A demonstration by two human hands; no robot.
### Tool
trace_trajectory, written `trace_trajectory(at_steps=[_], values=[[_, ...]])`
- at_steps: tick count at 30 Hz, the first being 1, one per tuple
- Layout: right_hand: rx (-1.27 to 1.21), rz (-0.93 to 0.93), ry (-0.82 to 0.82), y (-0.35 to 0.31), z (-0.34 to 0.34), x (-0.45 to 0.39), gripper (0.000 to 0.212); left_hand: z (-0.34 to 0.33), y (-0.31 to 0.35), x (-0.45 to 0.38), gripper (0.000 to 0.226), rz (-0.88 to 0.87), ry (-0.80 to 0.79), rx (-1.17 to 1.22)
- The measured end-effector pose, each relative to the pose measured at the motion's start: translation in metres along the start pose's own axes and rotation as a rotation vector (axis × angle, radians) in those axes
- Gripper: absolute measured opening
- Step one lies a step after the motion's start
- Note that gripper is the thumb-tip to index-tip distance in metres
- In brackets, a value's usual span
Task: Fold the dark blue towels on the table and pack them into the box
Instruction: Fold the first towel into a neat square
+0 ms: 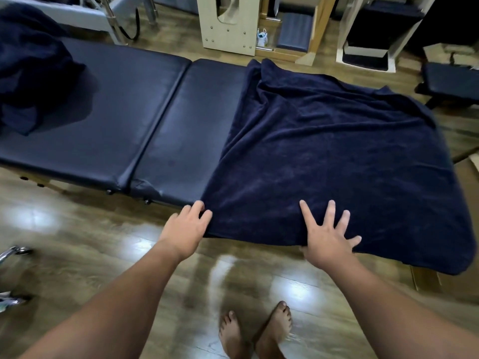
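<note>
Dark blue towel (pixel 324 156) on table (pixel 116 112), both hands at edge

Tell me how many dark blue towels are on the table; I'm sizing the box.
2: one towel spread at the right end under both hands, one crumpled heap far left, possibly hiding more.

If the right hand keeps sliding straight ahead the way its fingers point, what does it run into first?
Only more of the spread towel: the right hand lies flat on its near edge, fingers pointing across the table. The first obstacles look like the wrinkled folds toward the far edge, though depth is unclear.
</note>
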State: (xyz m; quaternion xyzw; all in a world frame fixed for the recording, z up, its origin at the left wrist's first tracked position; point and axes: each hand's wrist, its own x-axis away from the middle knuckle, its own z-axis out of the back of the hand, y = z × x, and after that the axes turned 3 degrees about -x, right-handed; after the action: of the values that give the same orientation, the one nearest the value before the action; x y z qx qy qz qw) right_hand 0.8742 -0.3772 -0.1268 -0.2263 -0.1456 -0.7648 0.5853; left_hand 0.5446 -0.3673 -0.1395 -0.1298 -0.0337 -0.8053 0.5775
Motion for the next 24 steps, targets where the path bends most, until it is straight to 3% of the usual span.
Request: trace_trajectory(at_steps=[4, 11, 14, 20, 24], values=[[0.017, 0.005, -0.033, -0.002, 0.006, 0.004, 0.110, 0.003, 0.010, -0.003, 0.041, -0.018, -0.148, -0.063], [0.016, 0.050, -0.011, -0.010, 0.031, 0.009, 0.072, 0.045, 0.030, -0.042, 0.024, -0.023, -0.031, 0.093], [-0.020, 0.110, 0.011, -0.016, 0.045, -0.001, 0.061, 0.063, 0.035, -0.064, 0.022, 0.034, -0.082, 0.174], [-0.089, 0.279, -0.041, -0.031, 0.069, -0.053, 0.061, 0.074, 0.027, -0.125, 0.030, 0.107, -0.199, 0.236], [0.066, 0.318, 0.046, -0.046, 0.092, -0.091, 0.047, 0.083, 0.021, -0.168, 0.021, 0.284, -0.115, 0.332]])
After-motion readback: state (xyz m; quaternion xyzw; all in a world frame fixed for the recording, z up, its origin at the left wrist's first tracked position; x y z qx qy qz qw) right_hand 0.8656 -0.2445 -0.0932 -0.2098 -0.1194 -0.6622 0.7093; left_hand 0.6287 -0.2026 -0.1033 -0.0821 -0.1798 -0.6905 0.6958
